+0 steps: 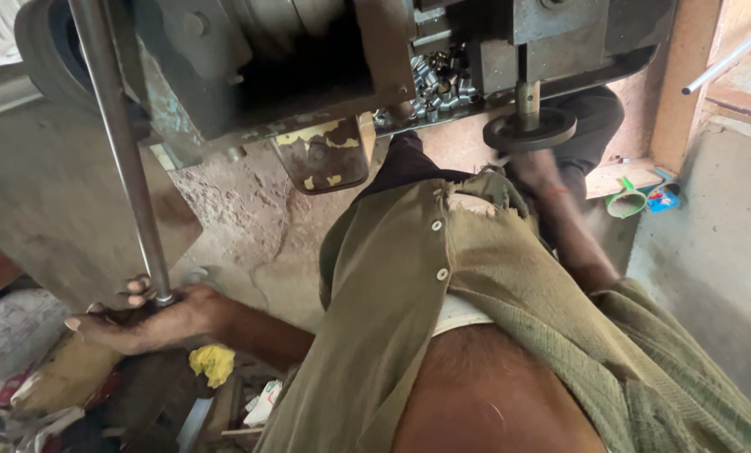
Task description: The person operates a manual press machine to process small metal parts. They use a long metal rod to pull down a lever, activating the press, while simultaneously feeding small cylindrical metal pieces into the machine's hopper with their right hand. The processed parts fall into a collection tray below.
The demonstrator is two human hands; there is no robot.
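Olive shirt (476, 277) fills the foreground; left hand (145, 319) wraps fingers round the steel rod's (124, 143) base, right hand (533, 168) blurred at the handwheel (529, 130), grip unclear.

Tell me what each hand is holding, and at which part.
The left hand grips the long metal rod at its lower end. The right hand is at the round hand wheel under the machine, but it is blurred, so the grip cannot be told.

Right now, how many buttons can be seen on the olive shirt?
2. One button sits higher on the olive shirt, near the torn collar; the other button is just below it. More may be hidden in the folds.
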